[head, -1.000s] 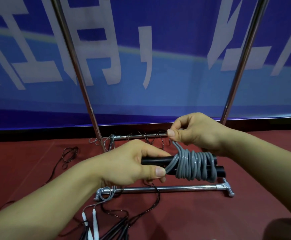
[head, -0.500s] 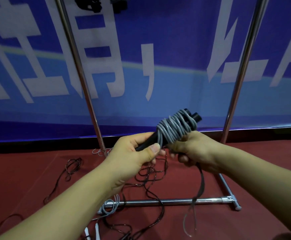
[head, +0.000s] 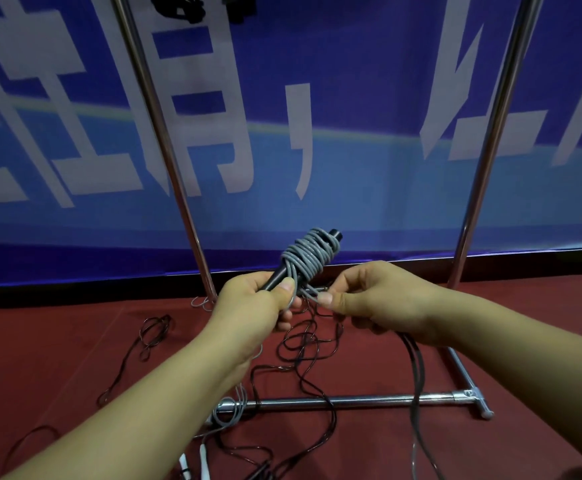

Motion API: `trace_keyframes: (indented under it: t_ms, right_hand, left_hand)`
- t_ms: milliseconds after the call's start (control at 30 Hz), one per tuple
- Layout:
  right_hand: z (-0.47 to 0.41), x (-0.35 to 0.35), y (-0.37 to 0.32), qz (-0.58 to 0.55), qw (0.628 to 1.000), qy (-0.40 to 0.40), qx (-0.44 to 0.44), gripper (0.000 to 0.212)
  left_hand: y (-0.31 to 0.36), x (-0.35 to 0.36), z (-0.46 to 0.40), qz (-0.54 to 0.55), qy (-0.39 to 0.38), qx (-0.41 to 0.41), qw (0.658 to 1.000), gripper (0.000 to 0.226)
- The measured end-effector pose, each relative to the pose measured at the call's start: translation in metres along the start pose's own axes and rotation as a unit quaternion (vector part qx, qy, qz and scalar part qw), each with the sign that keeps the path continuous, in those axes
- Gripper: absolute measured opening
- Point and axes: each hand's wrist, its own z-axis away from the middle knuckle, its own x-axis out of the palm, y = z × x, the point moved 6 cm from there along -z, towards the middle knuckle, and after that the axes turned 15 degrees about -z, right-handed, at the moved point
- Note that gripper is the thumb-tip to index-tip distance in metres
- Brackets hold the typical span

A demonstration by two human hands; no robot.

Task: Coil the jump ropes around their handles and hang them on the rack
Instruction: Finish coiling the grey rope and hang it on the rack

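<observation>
My left hand (head: 253, 304) grips the lower end of a pair of black jump-rope handles (head: 277, 277) that tilt up to the right. Grey rope (head: 308, 256) is coiled in many turns round their upper half. My right hand (head: 372, 301) pinches the grey rope's loose strand just beside the handles, and a long loop (head: 417, 386) of it hangs from that hand toward the floor. The metal rack (head: 338, 401) stands in front of me, with two uprights (head: 165, 140) and a floor bar.
Loose dark ropes (head: 312, 344) lie tangled on the red floor around the rack's base. Another grey rope (head: 229, 408) with white handles (head: 203, 460) lies near the bar's left end. Dark bundles (head: 185, 8) hang at the top edge. A blue banner (head: 352, 150) fills the background.
The bundle went from level to tilted upward. My right hand left the coil and now pinches the loose strand at its base, with the hanging loop longer.
</observation>
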Motion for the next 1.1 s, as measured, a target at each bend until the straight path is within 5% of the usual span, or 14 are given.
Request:
trace_keyframes:
  t_ms: [267, 467, 700, 1100]
  right_hand:
    - [-0.001, 0.003, 0.001, 0.058, 0.998, 0.008, 0.019, 0.023]
    - [-0.001, 0.006, -0.003, 0.155, 0.988, 0.012, 0.005, 0.028]
    - [0.003, 0.003, -0.003, 0.197, 0.980, -0.005, 0.021, 0.024]
    - [0.014, 0.008, -0.002, 0.182, 0.981, -0.045, 0.045, 0.029]
  left_hand:
    - [-0.006, -0.009, -0.007, -0.146, 0.035, 0.012, 0.989, 0.018]
    - [-0.004, -0.014, -0.011, -0.313, 0.051, 0.045, 0.947, 0.015]
    - [-0.012, -0.017, -0.013, -0.321, 0.029, 0.024, 0.946, 0.015]
    - [-0.015, -0.009, -0.007, -0.468, -0.002, 0.064, 0.881, 0.018]
